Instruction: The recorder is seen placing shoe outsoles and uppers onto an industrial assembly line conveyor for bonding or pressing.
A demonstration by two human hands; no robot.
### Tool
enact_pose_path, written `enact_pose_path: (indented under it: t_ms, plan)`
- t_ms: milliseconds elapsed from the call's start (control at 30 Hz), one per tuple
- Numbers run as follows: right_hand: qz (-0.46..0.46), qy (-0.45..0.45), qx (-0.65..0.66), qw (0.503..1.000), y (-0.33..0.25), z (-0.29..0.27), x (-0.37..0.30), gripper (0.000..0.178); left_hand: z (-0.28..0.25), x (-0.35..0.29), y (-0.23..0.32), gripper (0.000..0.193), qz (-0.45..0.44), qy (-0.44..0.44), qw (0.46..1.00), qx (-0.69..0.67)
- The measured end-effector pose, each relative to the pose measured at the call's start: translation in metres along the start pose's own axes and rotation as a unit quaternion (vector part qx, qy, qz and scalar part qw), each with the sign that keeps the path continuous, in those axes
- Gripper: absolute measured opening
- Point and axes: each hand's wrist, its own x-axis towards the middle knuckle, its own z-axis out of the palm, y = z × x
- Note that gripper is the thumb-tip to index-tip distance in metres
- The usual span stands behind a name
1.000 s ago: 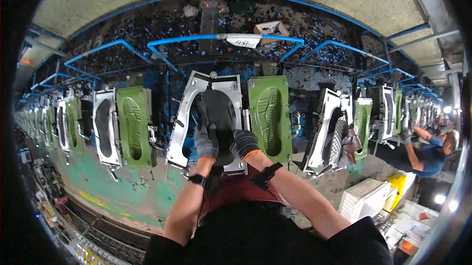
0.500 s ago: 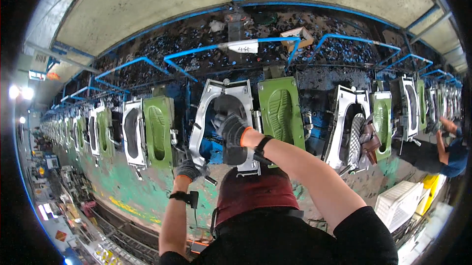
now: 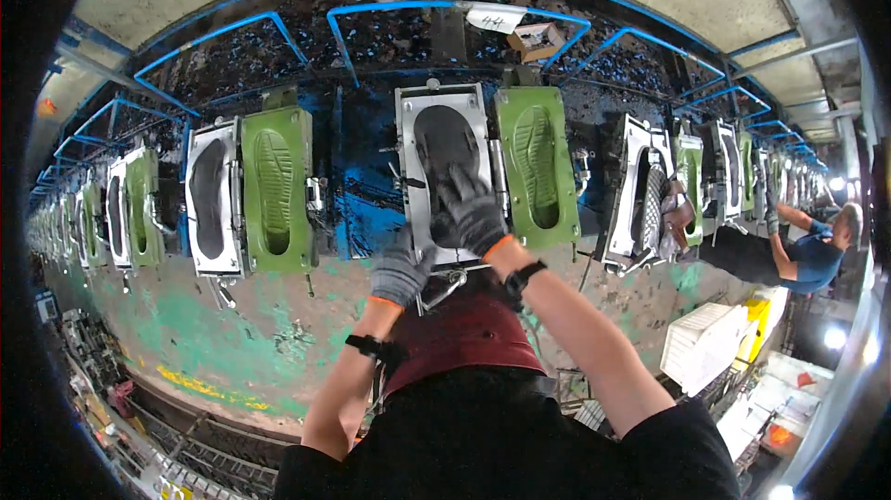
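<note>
An open metal shoe-sole mould (image 3: 408, 143) stands in front of me with a dark sole (image 3: 444, 143) lying in its cavity. Hinged beside it is a green lid (image 3: 536, 166) bearing a tread pattern. My right hand (image 3: 467, 212), in a grey glove, lies flat on the lower part of the dark sole with fingers spread. My left hand (image 3: 401, 268), also gloved, rests at the mould's lower left edge near a metal latch (image 3: 445, 288). Whether the left hand grips anything I cannot tell.
A row of like moulds with green lids runs left (image 3: 274, 189) and right (image 3: 640, 189) along a curved green machine wall (image 3: 232, 333). Blue pipes (image 3: 418, 8) arch overhead. A person in blue (image 3: 798, 254) works at the right. White crates (image 3: 701, 347) stand lower right.
The view has swung so the mould sits near the middle. My left hand has risen from below the mould to its lower edge. My right hand stays on the dark sole.
</note>
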Motion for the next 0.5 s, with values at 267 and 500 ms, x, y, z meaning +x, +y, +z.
enact_pose_path:
  t_ms: [267, 500]
  plan:
    - [0.111, -0.104, 0.156, 0.976, -0.098, -0.033, -0.08, 0.101, -0.039, 0.162, 0.063, 0.064, 0.086, 0.282, 0.955, -0.006]
    - [0.086, -0.145, 0.198, 0.966, -0.061, -0.042, -0.106, 0.095, -0.002, 0.177, 0.064, 0.062, 0.112, 0.22, 0.969, -0.011]
